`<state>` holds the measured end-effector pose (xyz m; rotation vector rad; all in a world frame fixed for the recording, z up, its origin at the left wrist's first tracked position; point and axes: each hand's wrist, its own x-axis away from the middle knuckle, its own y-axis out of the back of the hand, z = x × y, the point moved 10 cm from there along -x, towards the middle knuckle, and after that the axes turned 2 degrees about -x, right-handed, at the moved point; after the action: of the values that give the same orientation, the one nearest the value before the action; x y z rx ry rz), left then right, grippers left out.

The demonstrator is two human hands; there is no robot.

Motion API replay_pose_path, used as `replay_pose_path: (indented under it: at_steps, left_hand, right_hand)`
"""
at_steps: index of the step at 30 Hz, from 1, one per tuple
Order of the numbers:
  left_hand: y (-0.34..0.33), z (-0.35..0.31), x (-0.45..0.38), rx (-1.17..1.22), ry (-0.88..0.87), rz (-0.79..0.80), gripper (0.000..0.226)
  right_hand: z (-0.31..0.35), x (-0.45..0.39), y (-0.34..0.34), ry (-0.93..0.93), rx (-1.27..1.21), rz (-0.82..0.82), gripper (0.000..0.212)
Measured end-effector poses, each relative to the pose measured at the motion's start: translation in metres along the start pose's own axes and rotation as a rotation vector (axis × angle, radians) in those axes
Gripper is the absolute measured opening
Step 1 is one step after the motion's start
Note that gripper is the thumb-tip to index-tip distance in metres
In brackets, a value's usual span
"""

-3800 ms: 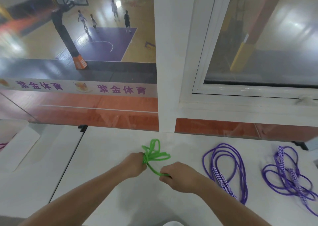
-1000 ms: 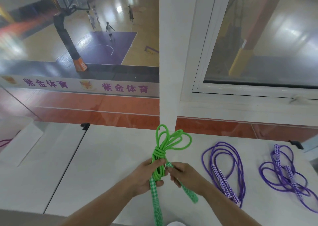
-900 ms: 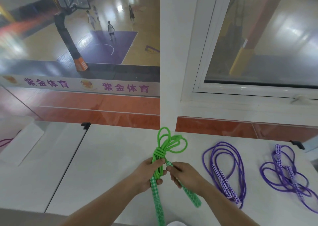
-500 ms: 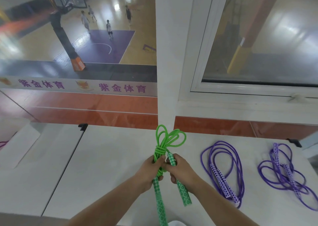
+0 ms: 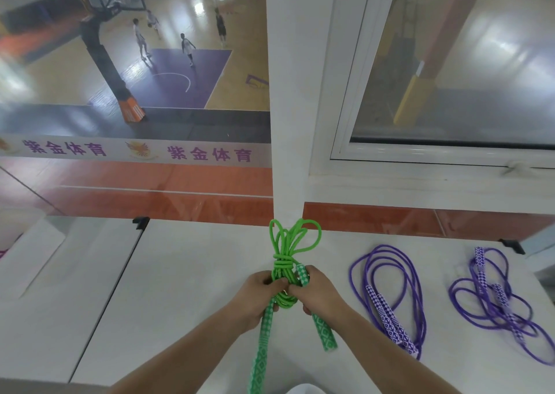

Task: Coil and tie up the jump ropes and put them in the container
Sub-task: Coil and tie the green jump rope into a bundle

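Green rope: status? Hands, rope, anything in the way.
Left hand and right hand both shut on green rope. Wrapped at the middle, loops fanned above, handles hanging. Two purple ropes loose on the right, clear of hands.

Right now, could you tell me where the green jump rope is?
Centre of the head view: green jump rope held in left hand and right hand, above the white table.

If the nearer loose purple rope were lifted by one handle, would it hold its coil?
Probably not. The nearer purple jump rope lies in slack, untied loops on the white table, so they would likely fall open and dangle. Its patterned handles look stiff, so only they should keep shape.
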<state>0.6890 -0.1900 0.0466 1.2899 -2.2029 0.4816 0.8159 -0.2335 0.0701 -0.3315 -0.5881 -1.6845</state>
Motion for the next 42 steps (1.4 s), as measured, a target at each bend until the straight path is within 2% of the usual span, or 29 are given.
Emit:
replay_pose_path:
  at_steps: [3, 5, 8, 12, 15, 21, 24, 28, 32, 36, 38, 42]
  left_hand:
    - [0.008, 0.003, -0.003, 0.024, 0.034, -0.009, 0.015]
    - [0.009, 0.005, -0.004, 0.031, 0.058, -0.009, 0.014]
    - [0.012, 0.004, -0.007, -0.042, 0.056, -0.031, 0.014]
    - [0.012, 0.001, -0.011, -0.105, 0.03, -0.04, 0.017]
    - [0.01, 0.0, -0.012, -0.1, 0.039, -0.041, 0.019]
    - [0.006, -0.003, -0.013, -0.097, 0.016, -0.056, 0.024]
    - [0.011, -0.005, -0.015, -0.089, -0.02, -0.101, 0.016]
    - [0.004, -0.003, -0.014, -0.053, -0.011, -0.09, 0.012]
    - [-0.005, -0.003, -0.013, -0.017, 0.022, 0.008, 0.016]
    - [-0.008, -0.007, -0.013, -0.127, -0.017, 0.062, 0.013]
    - [-0.009, -0.01, -0.015, -0.181, -0.037, 0.071, 0.015]
    - [-0.008, -0.01, -0.019, -0.203, -0.012, 0.083, 0.013]
  right_hand:
    - [0.003, -0.001, 0.001, 0.062, 0.071, 0.01, 0.018]
    - [0.0, -0.002, 0.003, 0.054, 0.024, 0.007, 0.017]
    - [-0.012, -0.006, 0.003, -0.044, -0.062, 0.042, 0.021]
    - [-0.033, -0.012, 0.002, -0.232, -0.298, 0.082, 0.028]
    - [-0.038, -0.013, 0.004, -0.285, -0.385, 0.064, 0.034]
    - [-0.009, -0.013, 0.015, -0.021, 0.071, -0.044, 0.033]
    - [0.008, -0.011, 0.017, 0.101, 0.137, -0.11, 0.019]
    - [0.011, -0.012, 0.013, 0.106, 0.193, -0.168, 0.022]
    - [0.004, -0.018, 0.01, 0.03, 0.054, -0.078, 0.029]
    - [-0.004, -0.022, -0.003, -0.054, -0.197, 0.059, 0.016]
    - [-0.007, -0.024, -0.005, -0.085, -0.245, 0.076, 0.009]
    - [-0.01, -0.026, -0.002, -0.105, -0.281, 0.074, 0.008]
